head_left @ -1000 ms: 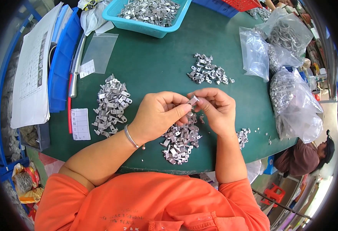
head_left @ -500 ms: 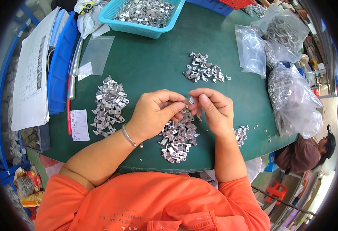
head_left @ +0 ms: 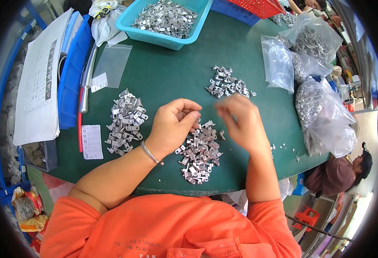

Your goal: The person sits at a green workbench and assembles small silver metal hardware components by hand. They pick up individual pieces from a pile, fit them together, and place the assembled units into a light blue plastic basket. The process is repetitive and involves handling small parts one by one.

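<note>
My left hand (head_left: 174, 127) is closed in a pinch, thumb against fingertips, above the far end of a pile of small bent metal brackets (head_left: 199, 157). Whatever it pinches is hidden by the fingers. My right hand (head_left: 242, 122), smeared by motion, is to the right of that pile, and its fingers cannot be made out. Beyond it lies a smaller heap of metal brackets (head_left: 225, 81). To the left of my left hand another pile of brackets (head_left: 126, 122) rests on the green table (head_left: 167, 73).
At the back stands a turquoise basket (head_left: 156, 38) of metal parts. Blue bins (head_left: 70, 81) with papers and a metal tube (head_left: 86, 81) line the left. Filled plastic bags (head_left: 326, 116) sit at the right edge. A person (head_left: 335, 174) is beyond, at the right.
My right hand has moved away from my left and now blurs; the small metal piece seen between them no longer shows. The left hand stays pinched. The whole view has shifted slightly.
</note>
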### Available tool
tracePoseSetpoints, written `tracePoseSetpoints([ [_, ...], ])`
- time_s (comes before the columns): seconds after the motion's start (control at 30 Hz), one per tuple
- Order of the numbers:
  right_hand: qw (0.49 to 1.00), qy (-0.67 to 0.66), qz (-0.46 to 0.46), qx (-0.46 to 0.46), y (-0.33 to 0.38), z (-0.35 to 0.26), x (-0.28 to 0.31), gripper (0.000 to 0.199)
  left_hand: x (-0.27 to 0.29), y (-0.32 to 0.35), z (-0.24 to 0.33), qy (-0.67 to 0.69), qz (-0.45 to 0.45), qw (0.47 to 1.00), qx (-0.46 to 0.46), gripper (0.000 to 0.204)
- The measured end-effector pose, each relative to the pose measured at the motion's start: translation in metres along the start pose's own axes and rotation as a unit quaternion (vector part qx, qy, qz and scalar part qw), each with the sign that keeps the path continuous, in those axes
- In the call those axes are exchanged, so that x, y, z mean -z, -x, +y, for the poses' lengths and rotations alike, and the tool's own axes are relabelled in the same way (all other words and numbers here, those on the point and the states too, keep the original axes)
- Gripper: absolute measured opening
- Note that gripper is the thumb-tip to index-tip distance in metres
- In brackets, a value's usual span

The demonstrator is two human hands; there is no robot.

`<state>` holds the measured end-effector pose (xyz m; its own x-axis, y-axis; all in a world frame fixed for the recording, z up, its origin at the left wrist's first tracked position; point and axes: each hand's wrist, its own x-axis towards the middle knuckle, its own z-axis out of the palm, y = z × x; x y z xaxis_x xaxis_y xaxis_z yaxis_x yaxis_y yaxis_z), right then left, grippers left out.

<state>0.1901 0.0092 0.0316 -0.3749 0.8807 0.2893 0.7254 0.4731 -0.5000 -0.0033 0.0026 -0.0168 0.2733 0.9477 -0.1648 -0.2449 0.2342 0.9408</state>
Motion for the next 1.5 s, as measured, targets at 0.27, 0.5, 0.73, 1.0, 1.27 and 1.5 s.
tracePoseSetpoints([
  [0.27, 0.974, -0.098, 0.079, -0.188, -0.011, 0.020, -0.020, 0.010, -0.003, 0.001, 0.008, 0.023, 0.006, 1.000, 0.005, 0.018],
  [0.5, 0.917, -0.335, 0.109, -0.187, 0.008, -0.010, -0.019, 0.010, -0.003, 0.004, 0.010, 0.037, -0.045, 0.998, 0.022, 0.018],
  [0.73, 0.908, -0.373, 0.155, -0.113, 0.022, -0.020, -0.018, 0.014, -0.004, 0.005, 0.007, 0.035, -0.054, 0.998, 0.000, 0.012],
  [1.0, 0.979, -0.195, -0.026, 0.044, 0.029, -0.019, 0.000, 0.019, -0.001, 0.001, -0.002, -0.023, -0.027, 0.999, 0.005, 0.010],
  [1.27, 0.987, 0.089, 0.121, -0.061, 0.001, 0.029, -0.026, 0.012, -0.003, 0.001, 0.003, -0.004, -0.031, 0.999, 0.015, 0.011],
  [1.5, 0.814, -0.501, 0.065, -0.287, 0.006, -0.002, -0.015, 0.012, -0.005, 0.006, 0.005, 0.016, -0.037, 0.999, 0.006, 0.019],
])
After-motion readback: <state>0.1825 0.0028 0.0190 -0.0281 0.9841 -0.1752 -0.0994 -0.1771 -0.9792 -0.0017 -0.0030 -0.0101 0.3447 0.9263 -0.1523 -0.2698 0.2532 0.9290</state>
